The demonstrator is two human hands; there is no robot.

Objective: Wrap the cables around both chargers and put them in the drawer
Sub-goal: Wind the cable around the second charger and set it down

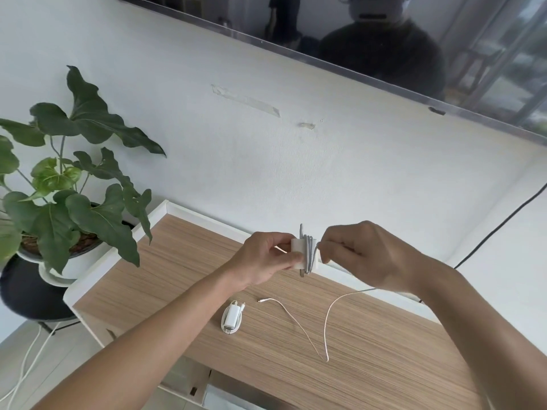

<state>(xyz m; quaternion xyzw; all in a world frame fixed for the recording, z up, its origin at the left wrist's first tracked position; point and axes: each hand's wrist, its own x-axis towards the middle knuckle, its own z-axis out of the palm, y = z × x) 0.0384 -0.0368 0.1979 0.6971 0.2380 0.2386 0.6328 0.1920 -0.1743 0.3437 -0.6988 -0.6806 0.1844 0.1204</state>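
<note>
White charger (297,252) sits pinched in the left hand (263,258) above the cabinet (177,279), several cable turns around it. Right hand (364,255) pinches the cable (325,324), whose slack trails onto the wood. Second charger (231,318) lies wrapped nearby.

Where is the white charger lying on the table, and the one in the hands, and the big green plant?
small white wrapped charger on the wooden table (231,318), head view, on its flat body.
white charger block held in both hands (297,252), head view, on its bare side.
green leafy potted plant (85,214), head view, on a leaf.
</note>
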